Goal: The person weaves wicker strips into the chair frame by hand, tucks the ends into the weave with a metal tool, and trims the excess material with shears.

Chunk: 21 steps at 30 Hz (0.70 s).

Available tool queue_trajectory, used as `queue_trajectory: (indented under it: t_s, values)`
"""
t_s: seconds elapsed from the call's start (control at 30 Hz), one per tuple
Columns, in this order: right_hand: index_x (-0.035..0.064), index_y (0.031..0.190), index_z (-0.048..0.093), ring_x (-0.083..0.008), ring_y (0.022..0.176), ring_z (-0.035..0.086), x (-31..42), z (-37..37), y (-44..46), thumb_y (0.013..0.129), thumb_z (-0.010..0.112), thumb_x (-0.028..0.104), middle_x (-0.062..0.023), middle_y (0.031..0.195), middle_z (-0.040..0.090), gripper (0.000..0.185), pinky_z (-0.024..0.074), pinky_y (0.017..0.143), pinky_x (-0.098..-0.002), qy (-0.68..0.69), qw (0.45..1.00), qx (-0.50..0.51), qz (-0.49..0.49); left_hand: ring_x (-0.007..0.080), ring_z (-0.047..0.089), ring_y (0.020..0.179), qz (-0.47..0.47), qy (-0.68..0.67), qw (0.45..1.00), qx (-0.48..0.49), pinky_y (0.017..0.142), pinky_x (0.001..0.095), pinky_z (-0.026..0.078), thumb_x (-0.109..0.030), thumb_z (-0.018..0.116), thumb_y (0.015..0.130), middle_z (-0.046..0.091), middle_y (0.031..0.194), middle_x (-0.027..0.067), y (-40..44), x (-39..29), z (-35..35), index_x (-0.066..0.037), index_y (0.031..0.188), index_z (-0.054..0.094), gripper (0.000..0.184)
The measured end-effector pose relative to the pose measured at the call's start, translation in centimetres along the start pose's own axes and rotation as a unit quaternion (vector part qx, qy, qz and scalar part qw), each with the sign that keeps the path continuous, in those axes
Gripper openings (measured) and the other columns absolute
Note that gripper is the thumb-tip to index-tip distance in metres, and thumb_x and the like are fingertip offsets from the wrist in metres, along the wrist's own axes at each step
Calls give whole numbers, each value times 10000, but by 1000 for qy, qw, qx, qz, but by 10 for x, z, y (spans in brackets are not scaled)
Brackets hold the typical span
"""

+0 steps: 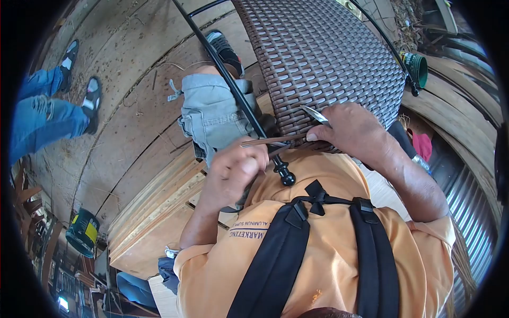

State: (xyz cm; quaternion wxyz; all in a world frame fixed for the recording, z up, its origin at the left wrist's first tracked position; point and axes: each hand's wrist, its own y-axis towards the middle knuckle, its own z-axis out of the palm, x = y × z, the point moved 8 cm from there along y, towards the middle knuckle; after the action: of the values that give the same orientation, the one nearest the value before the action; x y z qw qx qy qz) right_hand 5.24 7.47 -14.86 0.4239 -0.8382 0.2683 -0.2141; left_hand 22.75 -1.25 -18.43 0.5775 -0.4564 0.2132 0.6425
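Note:
A panel of brown woven synthetic rattan [323, 53] lies across the lap, tied into a black metal frame [233, 85] with a ball-shaped end [287, 177]. My left hand [236, 169] is closed beside the frame bar, fingers curled around a loose brown rattan strip [275, 140]. Over the panel's near edge rests my right hand [352, 132], its thumb pressed close to the strip. From its grip a pointed metal blade [314, 114] sticks out toward the weave; the handle is hidden in the palm.
Stacked wooden boards [159, 212] lie under the seated person at left. Another person's jeans [47, 124] and shoes show on the wooden floor [127, 95]. One green bucket [83, 233] stands lower left, another green container [418, 70] upper right. Corrugated metal [472, 212] is at right.

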Motion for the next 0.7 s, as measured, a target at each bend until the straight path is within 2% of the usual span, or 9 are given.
queue_trajectory:
  t_s: [0.1,0.2,0.3,0.33,0.43,0.47,0.57,0.6,0.7]
  values:
    - [-63,858,660,-391,854,658,0,2,-1,861,627,411,-251,822,657,475,517,784,-456,18,1000,14,12,209,564,913,92,260,953,-123,806,314,448,-115,586,883,578,1130,125,6,-36,-13,-46,1061,614,192]
    - [-54,869,664,-389,858,657,0,2,-1,866,619,412,-248,822,658,468,516,791,-457,22,1000,9,-2,292,557,1085,219,433,875,-6,917,384,415,-171,583,907,591,1218,139,20,-60,17,-57,1126,615,249]
    - [-51,869,665,-386,854,658,-2,0,-3,859,623,422,-241,819,659,475,513,796,-457,23,1000,13,11,332,529,1195,231,330,905,135,932,419,405,-219,577,924,588,1246,133,39,-49,35,-70,1074,627,218]
    - [-50,862,665,-384,851,658,-2,0,-2,854,628,427,-239,816,659,478,512,796,-458,24,999,19,28,285,579,1151,252,290,911,149,901,409,408,-247,554,942,656,1123,106,42,-45,41,-74,1003,631,199]
    - [-49,840,661,-388,821,654,-5,0,-5,847,636,427,-229,789,659,477,512,759,-461,40,999,-8,24,262,641,1039,159,146,959,186,867,394,401,-269,531,957,702,940,62,48,-31,37,-74,904,625,222]
    - [-49,832,660,-390,807,652,-6,0,-6,847,637,424,-225,778,658,474,512,740,-462,47,999,-24,14,242,667,925,132,141,970,146,841,381,392,-259,519,958,683,781,28,48,-25,31,-74,818,611,249]
    - [-57,806,632,-336,664,651,-19,-2,-9,862,627,401,-199,693,633,461,507,639,-419,156,988,-13,19,225,660,874,135,176,964,150,831,378,395,-229,507,952,641,727,14,48,-26,31,-72,775,594,252]
    - [-45,787,596,-223,521,597,-31,3,-16,900,579,356,-134,609,583,417,473,537,-338,275,958,5,83,225,644,807,145,174,966,128,804,380,403,-188,506,920,613,712,30,49,-28,31,-51,756,579,226]
    - [-20,783,564,-134,464,538,-70,7,-38,934,511,296,-77,585,539,354,438,483,-284,438,886,-62,136,234,624,756,145,227,957,108,771,383,411,-158,515,886,606,729,65,51,-31,35,-25,754,571,196]
